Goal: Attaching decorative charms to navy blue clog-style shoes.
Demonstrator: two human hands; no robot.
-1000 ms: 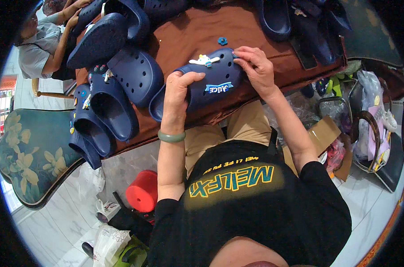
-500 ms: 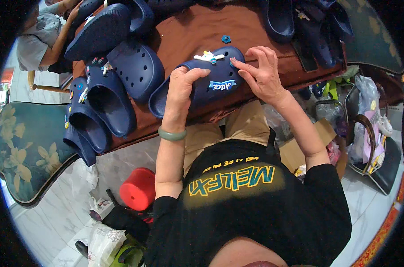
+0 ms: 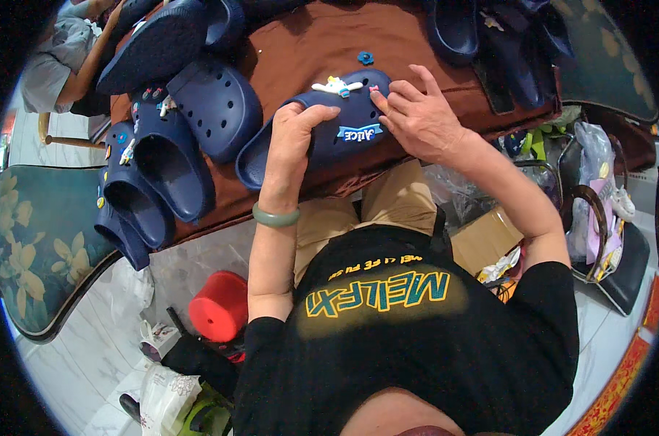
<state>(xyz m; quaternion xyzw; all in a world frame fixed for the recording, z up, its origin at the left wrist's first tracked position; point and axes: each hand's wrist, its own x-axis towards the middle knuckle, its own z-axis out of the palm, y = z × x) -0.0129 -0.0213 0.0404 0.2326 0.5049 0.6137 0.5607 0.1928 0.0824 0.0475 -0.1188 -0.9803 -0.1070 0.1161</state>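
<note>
A navy clog lies toe to the right at the table's near edge. My left hand grips it near its opening, thumb across the top and fingers hidden on the far side. A white long-eared character charm and a blue banner charm with lettering sit on its upper. At the toe, my right hand has its fingers apart, with a fingertip against or just beside a small pink charm. Past the toe, a blue flower charm rests on the cloth.
A brown cloth covers the table. More navy clogs crowd the left, some with charms, and others lie at the far right. Another person's arm reaches in at the far left. A red stool stands on the floor.
My right hand has rolled over, its fingers curling more toward the clog's toe. A pink charm now shows by the fingertip. My left hand keeps its hold on the clog.
</note>
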